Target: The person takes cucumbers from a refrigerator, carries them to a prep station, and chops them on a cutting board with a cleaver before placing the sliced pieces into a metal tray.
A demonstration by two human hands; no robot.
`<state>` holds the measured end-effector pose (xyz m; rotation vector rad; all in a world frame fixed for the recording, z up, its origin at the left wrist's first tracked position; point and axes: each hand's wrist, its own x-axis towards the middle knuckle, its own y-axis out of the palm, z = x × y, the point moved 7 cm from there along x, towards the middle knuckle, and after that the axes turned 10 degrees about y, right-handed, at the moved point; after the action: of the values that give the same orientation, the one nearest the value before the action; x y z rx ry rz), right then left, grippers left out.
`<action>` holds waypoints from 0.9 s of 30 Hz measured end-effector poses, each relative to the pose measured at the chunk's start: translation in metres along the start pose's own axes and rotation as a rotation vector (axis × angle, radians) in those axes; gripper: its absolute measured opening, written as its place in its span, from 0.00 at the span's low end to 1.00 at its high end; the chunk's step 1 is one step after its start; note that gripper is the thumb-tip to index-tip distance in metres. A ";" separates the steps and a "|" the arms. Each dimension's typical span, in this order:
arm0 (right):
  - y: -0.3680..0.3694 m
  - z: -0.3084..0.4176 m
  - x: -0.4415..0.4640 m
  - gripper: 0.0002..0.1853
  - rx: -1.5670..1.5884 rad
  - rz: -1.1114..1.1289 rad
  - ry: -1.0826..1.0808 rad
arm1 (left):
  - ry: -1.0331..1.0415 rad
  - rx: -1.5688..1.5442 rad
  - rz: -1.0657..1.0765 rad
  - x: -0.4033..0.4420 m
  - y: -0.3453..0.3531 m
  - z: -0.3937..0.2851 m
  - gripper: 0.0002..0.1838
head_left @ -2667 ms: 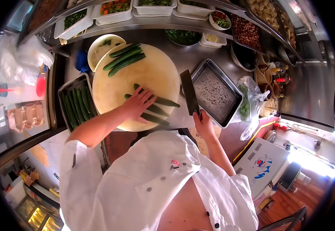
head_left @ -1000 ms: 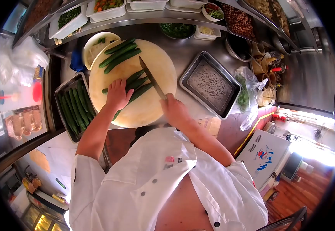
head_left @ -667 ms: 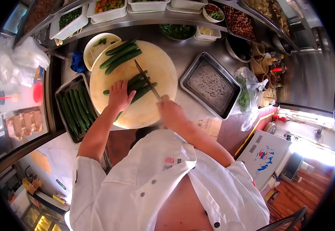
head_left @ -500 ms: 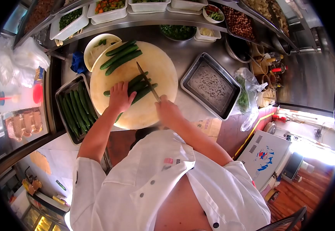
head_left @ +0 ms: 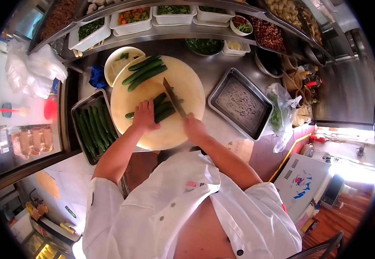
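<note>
On the round cutting board (head_left: pixel 122 95), my left hand (head_left: pixel 144 115) presses down on a few cucumbers (head_left: pixel 165 113), its fingers spread across them. My right hand (head_left: pixel 193 126) is closed round the handle of a cleaver (head_left: pixel 174 99). The blade stands edge-on across the right ends of those cucumbers, pointing toward the back of the board. Small dark green ends lie by the blade, partly hidden. Three more cucumbers (head_left: pixel 146 71) rest side by side at the back of the board.
A metal tray of cucumbers (head_left: pixel 93 125) is left of the board. A wet metal tray (head_left: pixel 241 103) sits on the right, beside a plastic bag of greens (head_left: pixel 278 112). A white bowl (head_left: pixel 120 62) touches the board's back left. Vegetable containers (head_left: pixel 174 16) line the shelf behind.
My left hand went from the cucumbers' middle to their left part. My right hand brought the cleaver from beside the board onto the cucumbers. The view has shifted slightly.
</note>
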<state>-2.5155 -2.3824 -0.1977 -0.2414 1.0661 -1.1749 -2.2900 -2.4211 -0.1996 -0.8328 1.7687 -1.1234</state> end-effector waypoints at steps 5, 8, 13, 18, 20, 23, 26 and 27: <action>-0.016 -0.023 0.000 0.15 0.025 -0.084 -0.065 | -0.052 0.022 -0.012 0.014 -0.014 0.025 0.62; -0.027 -0.029 0.001 0.15 0.046 -0.126 -0.072 | 0.012 0.073 -0.223 0.036 -0.045 0.041 0.58; -0.033 -0.020 -0.002 0.15 0.028 -0.091 -0.057 | -0.042 0.176 -0.347 0.092 -0.101 0.055 0.58; -0.030 -0.025 0.002 0.16 -0.002 -0.107 -0.037 | -0.086 0.186 -0.219 0.116 -0.088 0.065 0.60; -0.028 -0.029 0.004 0.17 -0.003 -0.099 -0.033 | -0.126 0.171 -0.186 0.116 -0.083 0.069 0.61; -0.031 -0.029 0.004 0.17 0.025 -0.109 -0.050 | -0.130 0.220 -0.238 0.107 -0.087 0.071 0.63; -0.032 -0.029 0.006 0.17 0.012 -0.092 -0.017 | -0.107 0.193 -0.283 0.096 -0.083 0.082 0.64; -0.034 -0.031 0.006 0.17 0.011 -0.122 -0.023 | -0.098 0.160 -0.343 0.091 -0.083 0.084 0.63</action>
<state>-2.5609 -2.3908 -0.1949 -0.3140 1.0356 -1.2839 -2.2438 -2.5599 -0.1695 -1.0999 1.4676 -1.3995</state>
